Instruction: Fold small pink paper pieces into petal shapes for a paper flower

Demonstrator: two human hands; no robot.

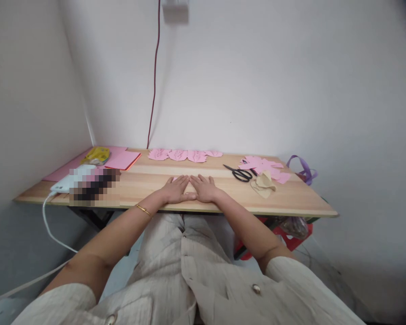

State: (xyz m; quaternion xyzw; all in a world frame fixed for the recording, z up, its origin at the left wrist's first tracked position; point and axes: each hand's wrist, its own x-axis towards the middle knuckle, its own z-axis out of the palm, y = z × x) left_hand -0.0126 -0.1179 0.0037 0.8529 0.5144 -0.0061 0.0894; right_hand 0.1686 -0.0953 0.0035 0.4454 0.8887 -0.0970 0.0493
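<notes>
My left hand [178,190] and my right hand [204,188] lie flat on the wooden table [135,192], side by side with fingertips nearly touching. Fingers are stretched out on both. A small bit of pink paper [175,179] shows at the left hand's fingers; the hands hide whatever else is beneath them. Beyond them, along the wall, several cut pink paper shapes [178,155] with drawn lines lie in a row. To the right of my right hand are black-handled scissors [241,175], blades pointing left.
Pink paper scraps [262,163] and a crumpled beige cloth or paper [264,184] lie at the right. At the left are pink sheets [125,159], a yellow packet [99,155] and a white device [75,179] with a cable. A purple strap [302,164] hangs near the right edge.
</notes>
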